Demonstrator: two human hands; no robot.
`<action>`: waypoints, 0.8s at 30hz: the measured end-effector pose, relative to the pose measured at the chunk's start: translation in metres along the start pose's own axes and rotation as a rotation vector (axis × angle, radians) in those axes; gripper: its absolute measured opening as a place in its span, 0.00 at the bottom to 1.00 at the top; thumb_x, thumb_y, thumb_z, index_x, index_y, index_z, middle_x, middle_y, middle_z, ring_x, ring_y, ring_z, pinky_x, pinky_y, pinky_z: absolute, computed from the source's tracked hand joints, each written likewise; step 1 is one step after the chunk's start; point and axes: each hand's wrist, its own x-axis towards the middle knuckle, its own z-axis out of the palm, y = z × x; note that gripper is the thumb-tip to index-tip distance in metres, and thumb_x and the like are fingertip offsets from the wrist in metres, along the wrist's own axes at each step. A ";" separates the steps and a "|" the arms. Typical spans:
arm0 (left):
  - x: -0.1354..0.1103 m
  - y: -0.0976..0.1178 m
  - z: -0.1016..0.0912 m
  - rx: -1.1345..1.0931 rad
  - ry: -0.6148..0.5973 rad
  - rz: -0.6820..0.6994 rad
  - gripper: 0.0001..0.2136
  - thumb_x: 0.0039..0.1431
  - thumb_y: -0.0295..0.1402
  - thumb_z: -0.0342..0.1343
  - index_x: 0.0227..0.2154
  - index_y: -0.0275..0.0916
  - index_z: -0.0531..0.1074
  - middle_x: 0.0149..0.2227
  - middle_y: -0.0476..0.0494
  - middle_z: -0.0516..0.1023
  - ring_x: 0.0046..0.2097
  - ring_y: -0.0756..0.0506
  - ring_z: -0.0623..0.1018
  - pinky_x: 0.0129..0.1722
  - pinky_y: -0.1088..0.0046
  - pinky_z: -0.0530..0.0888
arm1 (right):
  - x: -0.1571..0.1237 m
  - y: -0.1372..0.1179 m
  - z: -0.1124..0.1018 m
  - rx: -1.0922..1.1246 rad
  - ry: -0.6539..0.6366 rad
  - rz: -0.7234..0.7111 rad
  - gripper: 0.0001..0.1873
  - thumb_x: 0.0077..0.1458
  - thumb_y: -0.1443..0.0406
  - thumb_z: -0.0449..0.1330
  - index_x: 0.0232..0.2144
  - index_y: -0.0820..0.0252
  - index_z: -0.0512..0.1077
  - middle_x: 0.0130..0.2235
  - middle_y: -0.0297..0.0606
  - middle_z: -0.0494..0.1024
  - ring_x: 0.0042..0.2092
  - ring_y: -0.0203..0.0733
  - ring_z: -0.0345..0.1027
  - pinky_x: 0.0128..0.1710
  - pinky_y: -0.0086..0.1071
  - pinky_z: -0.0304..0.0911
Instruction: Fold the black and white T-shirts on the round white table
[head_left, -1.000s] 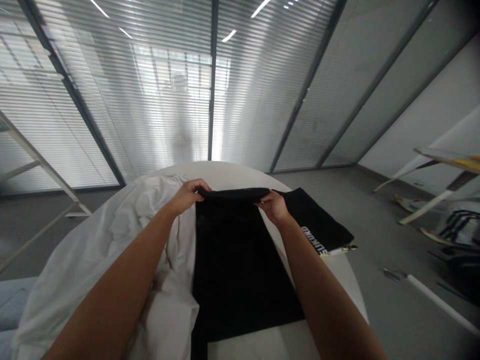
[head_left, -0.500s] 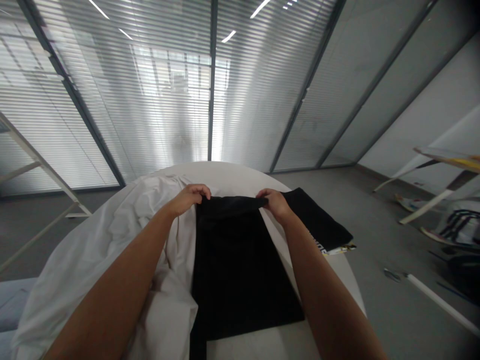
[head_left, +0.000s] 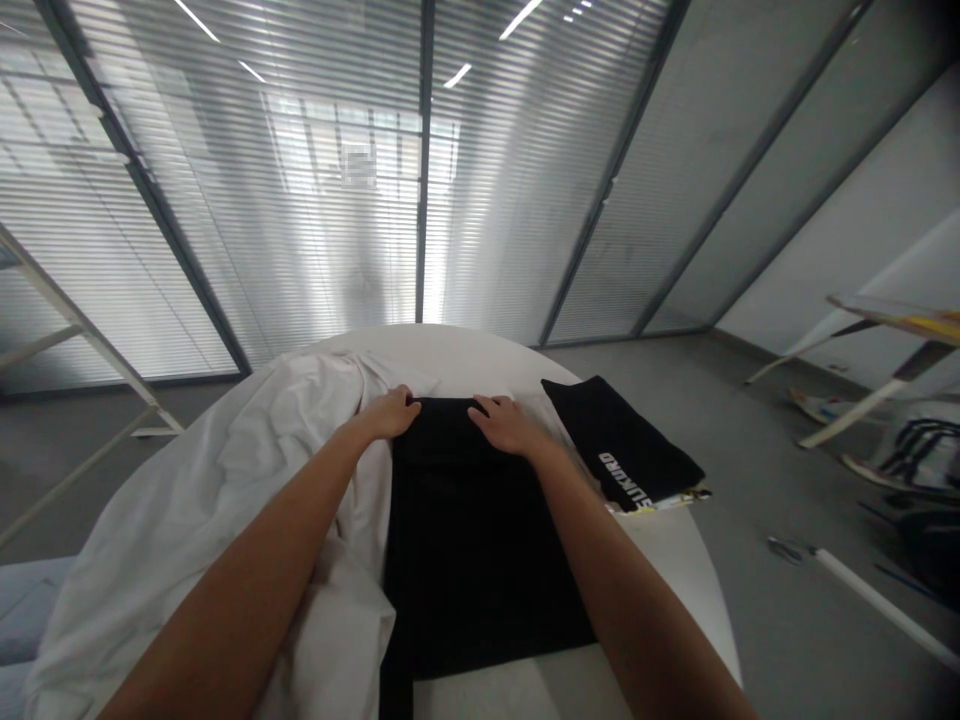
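Note:
Laid flat on the round table is a black cloth (head_left: 487, 560), with a narrow strap-like strip running off its lower left corner. Its far edge is turned over in a fold. At the left end of that fold, my left hand (head_left: 386, 413) pinches the corner between thumb and fingers. My right hand (head_left: 508, 425) rests on the far edge nearer the right end, its fingers spread and lying on the fabric. Right of it lies a second black cloth (head_left: 630, 435), folded, with white lettering and a pale, yellowish layer along its near edge.
Crumpled white fabric (head_left: 247, 490) covers the left side of the white table (head_left: 450, 345). A metal frame (head_left: 82, 330) stands at the left. On the floor at right are a white pole (head_left: 885, 605) and several items under another table (head_left: 900, 320). Blinds hang behind glass.
My right hand has moved left along the far edge, from the corner onto the cloth, and its fingers have spread. The left hand moved slightly closer. More lettering shows on the folded cloth.

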 end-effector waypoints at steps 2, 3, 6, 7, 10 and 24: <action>0.001 -0.002 0.004 -0.020 0.019 0.034 0.19 0.61 0.42 0.48 0.48 0.34 0.71 0.50 0.33 0.77 0.50 0.39 0.76 0.49 0.68 0.69 | 0.000 0.000 0.008 -0.014 -0.022 0.015 0.32 0.65 0.49 0.43 0.66 0.54 0.55 0.66 0.48 0.57 0.67 0.56 0.46 0.63 0.49 0.42; 0.002 -0.002 0.004 -0.042 0.023 0.041 0.19 0.61 0.42 0.48 0.48 0.34 0.71 0.49 0.33 0.77 0.50 0.40 0.76 0.49 0.68 0.69 | 0.001 0.002 0.009 -0.014 -0.029 0.024 0.33 0.65 0.48 0.42 0.67 0.54 0.52 0.67 0.49 0.54 0.68 0.56 0.44 0.63 0.50 0.42; 0.000 -0.002 -0.001 -0.076 0.009 0.031 0.19 0.61 0.42 0.49 0.47 0.34 0.71 0.48 0.34 0.78 0.48 0.40 0.77 0.47 0.69 0.71 | 0.002 0.005 0.007 -0.002 -0.052 0.043 0.34 0.66 0.47 0.39 0.68 0.53 0.49 0.68 0.51 0.50 0.69 0.56 0.41 0.63 0.51 0.40; -0.001 -0.001 -0.004 -0.065 -0.008 0.016 0.19 0.61 0.43 0.49 0.47 0.34 0.71 0.47 0.34 0.78 0.47 0.40 0.77 0.46 0.68 0.71 | 0.003 0.006 0.004 0.002 -0.056 0.050 0.34 0.66 0.47 0.38 0.68 0.52 0.49 0.69 0.51 0.49 0.69 0.56 0.39 0.64 0.52 0.40; -0.009 0.007 -0.013 0.052 -0.030 -0.040 0.22 0.60 0.45 0.49 0.49 0.33 0.70 0.47 0.32 0.78 0.47 0.38 0.77 0.46 0.65 0.71 | 0.002 0.003 -0.003 0.003 -0.058 0.056 0.35 0.65 0.46 0.38 0.68 0.51 0.48 0.70 0.49 0.46 0.70 0.57 0.35 0.64 0.54 0.37; -0.021 0.024 0.049 0.345 0.095 0.206 0.30 0.66 0.48 0.37 0.65 0.37 0.56 0.65 0.31 0.59 0.66 0.33 0.57 0.63 0.50 0.51 | 0.004 0.002 0.035 -0.098 -0.027 -0.080 0.38 0.63 0.43 0.37 0.69 0.48 0.39 0.71 0.46 0.37 0.70 0.56 0.29 0.65 0.57 0.33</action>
